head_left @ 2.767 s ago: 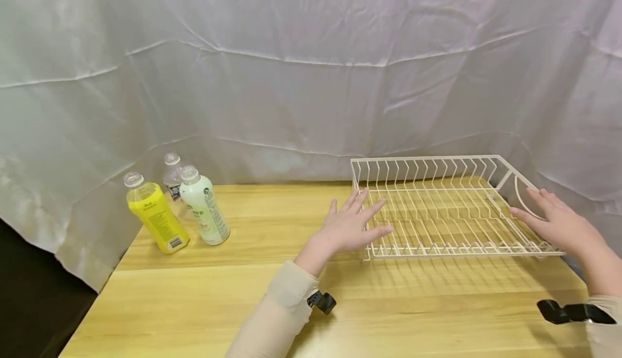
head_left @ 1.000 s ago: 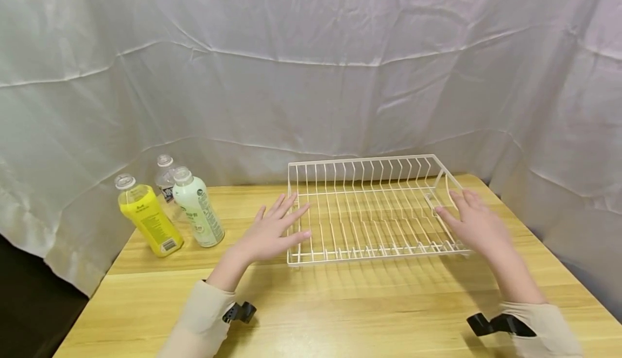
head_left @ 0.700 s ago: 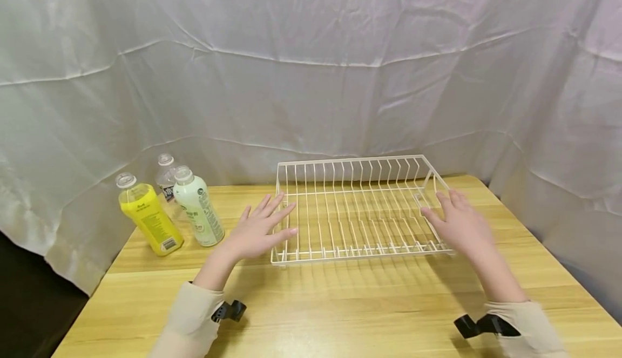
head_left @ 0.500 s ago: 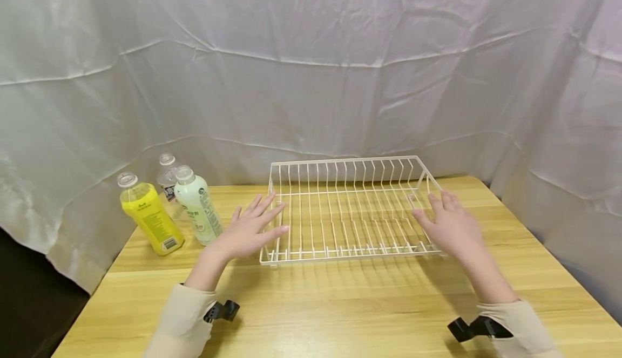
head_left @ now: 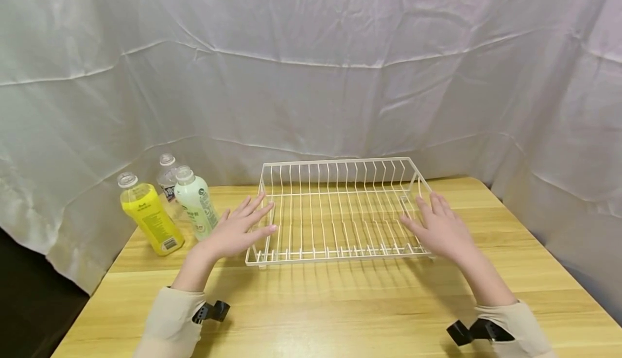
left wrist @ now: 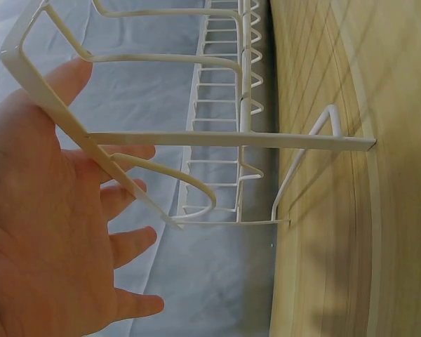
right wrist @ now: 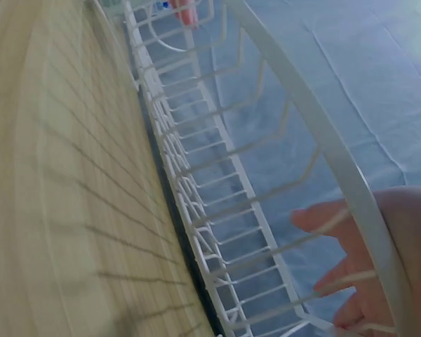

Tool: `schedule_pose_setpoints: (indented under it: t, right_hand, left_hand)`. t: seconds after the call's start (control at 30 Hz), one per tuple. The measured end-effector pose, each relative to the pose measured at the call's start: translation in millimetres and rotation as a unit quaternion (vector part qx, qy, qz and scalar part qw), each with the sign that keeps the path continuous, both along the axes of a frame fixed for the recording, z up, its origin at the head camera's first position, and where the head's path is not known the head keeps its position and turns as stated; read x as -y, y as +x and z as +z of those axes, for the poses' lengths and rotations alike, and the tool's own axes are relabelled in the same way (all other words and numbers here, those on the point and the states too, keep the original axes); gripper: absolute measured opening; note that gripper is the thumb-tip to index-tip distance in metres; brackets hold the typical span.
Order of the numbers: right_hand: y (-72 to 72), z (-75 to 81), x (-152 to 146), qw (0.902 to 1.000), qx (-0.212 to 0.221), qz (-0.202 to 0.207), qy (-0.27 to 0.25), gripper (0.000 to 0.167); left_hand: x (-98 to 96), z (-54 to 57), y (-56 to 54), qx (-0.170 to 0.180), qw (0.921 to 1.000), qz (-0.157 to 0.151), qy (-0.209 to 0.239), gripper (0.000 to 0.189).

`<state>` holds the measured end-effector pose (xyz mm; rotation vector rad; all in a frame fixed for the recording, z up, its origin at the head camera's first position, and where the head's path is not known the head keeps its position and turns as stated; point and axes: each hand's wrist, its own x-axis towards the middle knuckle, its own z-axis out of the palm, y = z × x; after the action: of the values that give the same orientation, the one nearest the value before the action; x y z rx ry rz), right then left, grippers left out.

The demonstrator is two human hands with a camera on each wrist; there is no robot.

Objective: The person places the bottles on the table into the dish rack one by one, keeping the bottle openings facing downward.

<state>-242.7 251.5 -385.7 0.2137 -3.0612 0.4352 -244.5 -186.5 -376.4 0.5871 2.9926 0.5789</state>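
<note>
A white wire dish rack (head_left: 340, 259) (left wrist: 231, 140) (right wrist: 330, 144) stands on the table between both hands. My left hand (head_left: 233, 236) (left wrist: 35, 232) lies against the rack's left end, fingers straight and spread. In the left wrist view its thumb reaches past the corner of the rim, and its fingers spread behind the rack's end loop. At the opposite end, my right hand (head_left: 439, 229) (right wrist: 417, 232) touches the side rim with extended fingers and its thumb over the wires. In the right wrist view the rim partly covers that hand.
Left of the rack stand a yellow bottle (head_left: 153, 220), a pale green bottle (head_left: 196, 204) and a clear bottle (head_left: 168, 177) behind them. The left hand overlaps the green bottle's base in the head view. A grey curtain (head_left: 311, 77) hangs behind the wooden table (head_left: 340, 315).
The rack has slid left along the table, from the right side to near the middle, with both hands moving along at its ends. The left hand now comes close to the bottles.
</note>
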Motion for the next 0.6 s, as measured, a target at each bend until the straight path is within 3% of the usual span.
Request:
schedule_pose_setpoints:
  t: [0.4, 0.6]
  right_hand:
    - [-5.7, -2.5, -23.7, 0.999, -0.013, 0.042, 0.006, 0.088]
    - [-5.1, -3.5, -22.8, 0.999, -0.011, 0.043, 0.0, 0.087]
  left_hand:
    - [-3.1, 0.3, 3.9, 0.005, 0.9998, 0.002, 0.02, 0.071]
    - [-0.9, 0.7, 4.5, -0.013, 0.9996, 0.007, 0.025, 0.072]
